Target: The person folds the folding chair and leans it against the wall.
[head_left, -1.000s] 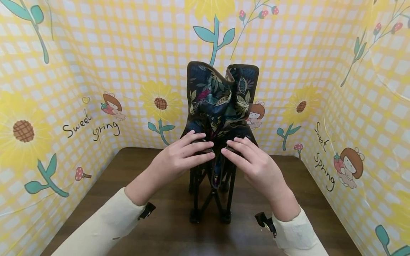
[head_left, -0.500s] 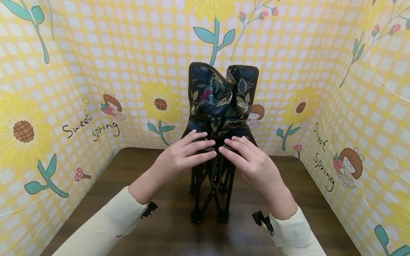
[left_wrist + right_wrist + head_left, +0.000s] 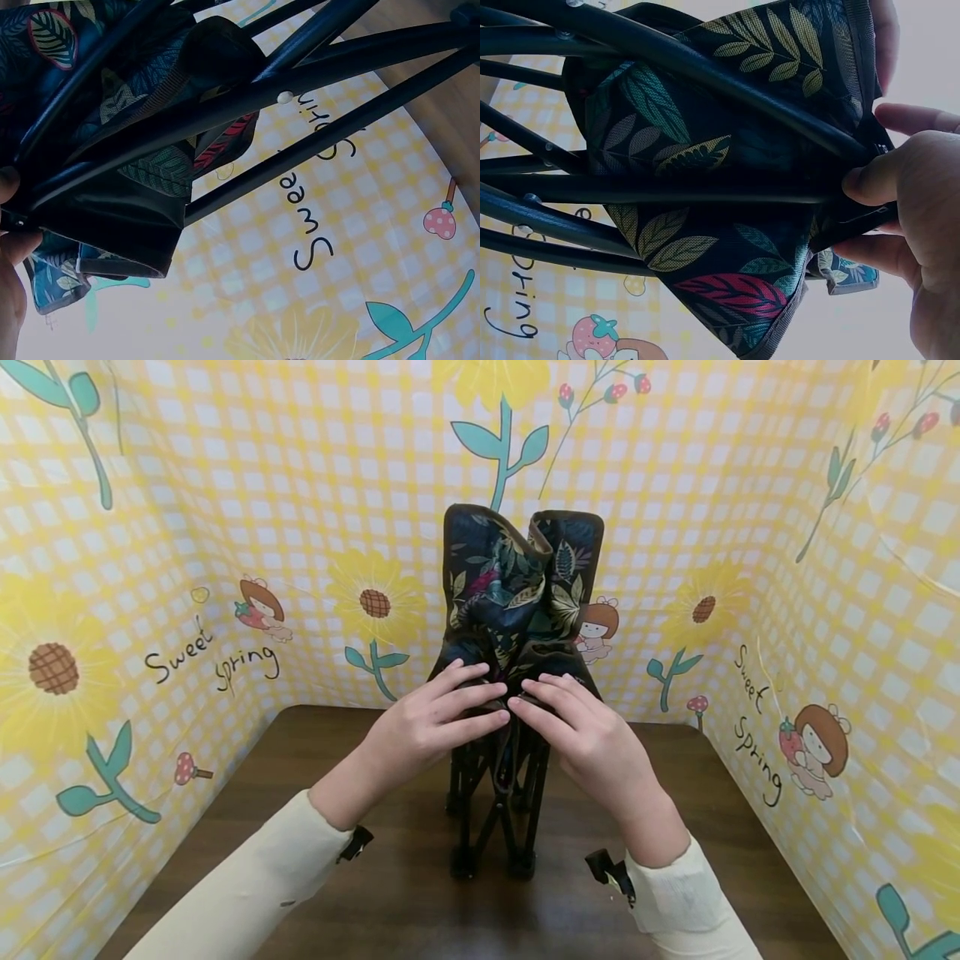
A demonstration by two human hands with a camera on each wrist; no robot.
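A half-folded folding chair (image 3: pixel 491 581) with dark leaf-print fabric stands upright at the middle of the table. Its backrest is creased inward and its crossed black legs (image 3: pixel 498 814) stand close together. My left hand (image 3: pixel 420 718) grips the left front corner of the seat, fingers over the top. On the opposite corner my right hand (image 3: pixel 600 735) does the same. In the right wrist view the thumb (image 3: pixel 874 180) presses where the black tubes meet. The left wrist view catches only a bit of the left hand (image 3: pixel 13 277) at the tube ends.
A brown wooden table (image 3: pixel 360 893) carries the chair. Yellow checked cloth (image 3: pixel 315 485) with sunflowers and lettering hangs behind and on both sides. Small black clips (image 3: pixel 611 872) are on the cream sleeves (image 3: pixel 247 877).
Both hands have come slightly closer together, gripping the seat corners throughout. The chair's front feet have drawn a little nearer each other, and its backrest has narrowed slightly.
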